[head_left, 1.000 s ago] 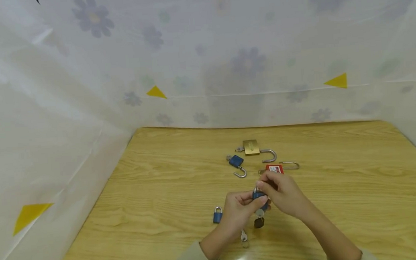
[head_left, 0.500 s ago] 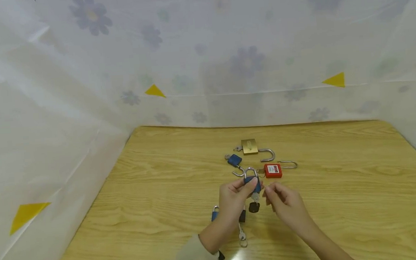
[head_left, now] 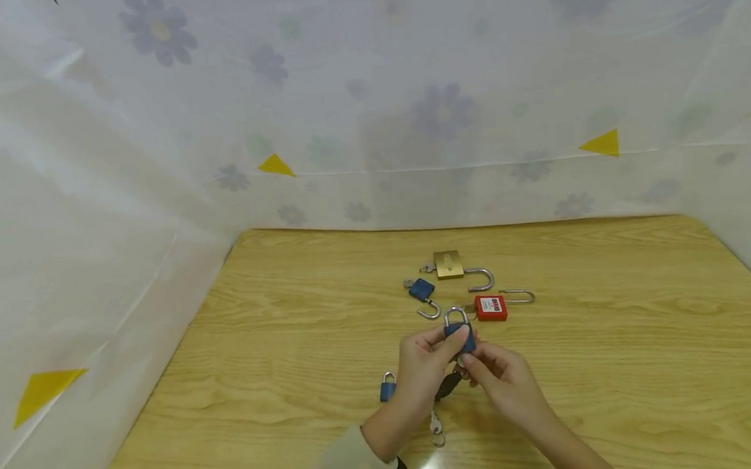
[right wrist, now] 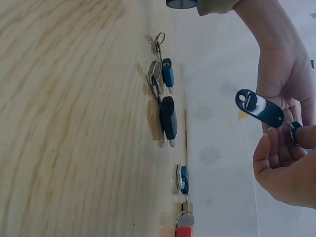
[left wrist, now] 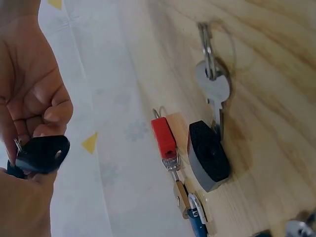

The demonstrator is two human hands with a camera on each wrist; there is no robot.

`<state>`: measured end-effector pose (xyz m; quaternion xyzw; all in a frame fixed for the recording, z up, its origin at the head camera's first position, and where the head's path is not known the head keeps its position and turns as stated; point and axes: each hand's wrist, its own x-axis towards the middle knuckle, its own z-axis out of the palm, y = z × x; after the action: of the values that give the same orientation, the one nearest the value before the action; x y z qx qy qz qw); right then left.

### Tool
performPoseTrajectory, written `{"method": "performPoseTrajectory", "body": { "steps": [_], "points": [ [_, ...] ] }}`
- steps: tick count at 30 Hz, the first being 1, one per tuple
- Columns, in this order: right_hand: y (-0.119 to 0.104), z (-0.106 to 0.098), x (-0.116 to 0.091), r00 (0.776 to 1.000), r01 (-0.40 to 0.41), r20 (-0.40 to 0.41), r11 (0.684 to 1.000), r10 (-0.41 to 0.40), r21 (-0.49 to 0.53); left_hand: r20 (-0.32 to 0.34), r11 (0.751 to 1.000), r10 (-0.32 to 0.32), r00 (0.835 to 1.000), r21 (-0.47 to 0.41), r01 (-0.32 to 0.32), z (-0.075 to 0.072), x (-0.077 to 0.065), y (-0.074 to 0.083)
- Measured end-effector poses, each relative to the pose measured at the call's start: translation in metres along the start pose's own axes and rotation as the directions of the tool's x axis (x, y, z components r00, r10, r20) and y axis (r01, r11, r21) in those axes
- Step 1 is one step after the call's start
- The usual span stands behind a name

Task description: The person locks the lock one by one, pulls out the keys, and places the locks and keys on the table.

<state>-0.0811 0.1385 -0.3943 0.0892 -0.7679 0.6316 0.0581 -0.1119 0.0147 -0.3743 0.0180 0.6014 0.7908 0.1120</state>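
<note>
A blue padlock stands upright above the table, pinched between the thumb and fingers of my left hand. Its silver shackle points up, with both legs seemingly at the body. Under the padlock my right hand pinches a key at the padlock's lower end. A black key tag dangles there, and the right wrist view shows this tag hanging beside the fingers. Whether the key sits in the keyhole is hidden by the fingers. Below the hands lies a black padlock with a key in it.
Beyond my hands lie a brass padlock, another blue padlock and a red padlock, their shackles open and keys attached. A small blue padlock lies left of my left hand. White flowered sheeting encloses the wooden table.
My right hand has moved from the blue padlock's shackle down to the key at its lower end. The red padlock has come into full view, and the black tag has swung left.
</note>
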Motion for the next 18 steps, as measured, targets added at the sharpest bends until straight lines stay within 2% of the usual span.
{"method": "performPoseTrajectory", "body": {
  "steps": [9,18],
  "points": [
    [-0.005,0.004,-0.001,0.996,-0.060,-0.057,0.997,0.063,0.051,0.020,0.999,0.011,1.000,-0.038,-0.011,0.000,-0.002,-0.001],
    [-0.003,0.011,-0.004,0.988,-0.002,-0.152,0.996,0.015,0.084,0.024,0.998,0.060,0.998,-0.012,-0.060,0.001,-0.001,-0.002]
  ]
}}
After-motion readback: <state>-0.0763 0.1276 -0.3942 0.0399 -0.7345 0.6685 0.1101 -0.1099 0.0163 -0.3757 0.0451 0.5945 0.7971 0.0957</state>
